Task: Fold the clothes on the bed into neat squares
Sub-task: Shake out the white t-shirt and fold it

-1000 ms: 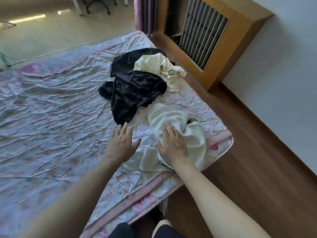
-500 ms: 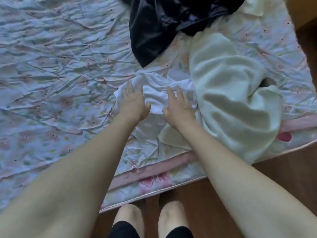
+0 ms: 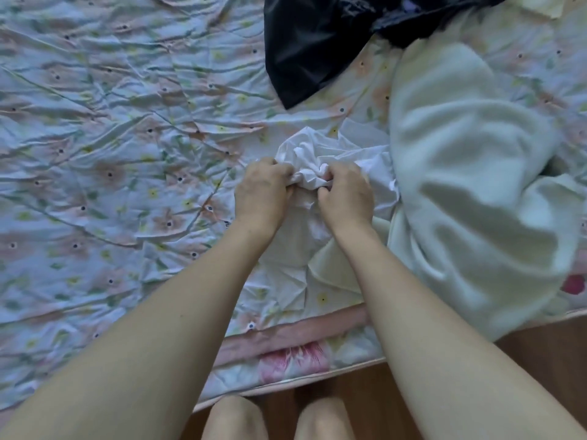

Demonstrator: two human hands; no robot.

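Single head-worn camera, looking steeply down from above, close over the bed (image 3: 95, 154) edge and floor (image 3: 540, 360)

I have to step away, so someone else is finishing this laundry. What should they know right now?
Left hand and right hand both grip a bunched white garment on the bed sheet near its edge.
The pale green garment lies crumpled to its right; the black garment lies beyond.
Done: nothing folded yet.
Left: spread and fold the white one, then the others.

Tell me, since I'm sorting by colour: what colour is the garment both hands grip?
White garment, seen from the head view.
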